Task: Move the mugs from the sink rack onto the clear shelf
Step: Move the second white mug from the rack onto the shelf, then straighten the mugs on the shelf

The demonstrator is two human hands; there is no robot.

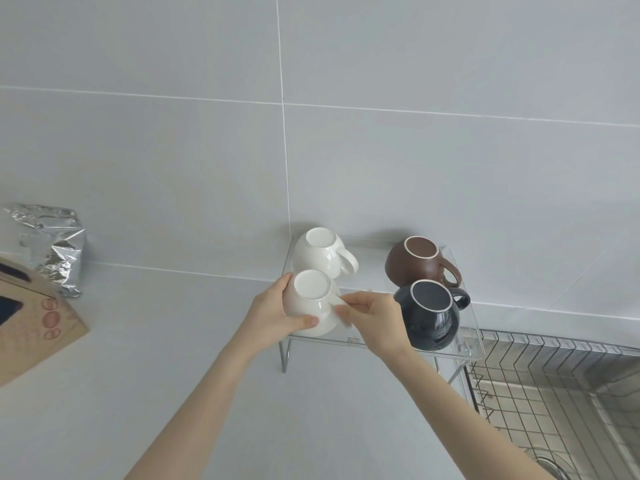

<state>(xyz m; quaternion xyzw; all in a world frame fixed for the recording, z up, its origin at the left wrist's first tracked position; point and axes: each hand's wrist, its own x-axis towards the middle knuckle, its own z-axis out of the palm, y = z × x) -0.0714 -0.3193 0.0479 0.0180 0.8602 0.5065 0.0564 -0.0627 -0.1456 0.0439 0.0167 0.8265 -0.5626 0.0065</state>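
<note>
Both hands' fingers clamped on upturned white mug (310, 304) — left hand (273, 315) on body, right hand (375, 318) on handle

Left hand (273, 315): bare; no glove, ring or band showed.
Right hand (375, 320): bare; no ring or watch showed.
Forearms: both uncovered as far as the lower edge of the view; no sleeve was seen.
Nails: short and plain, where visible.

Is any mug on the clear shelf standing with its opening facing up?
No: the two white mugs, brown mug and black mug all show their bases.
</note>
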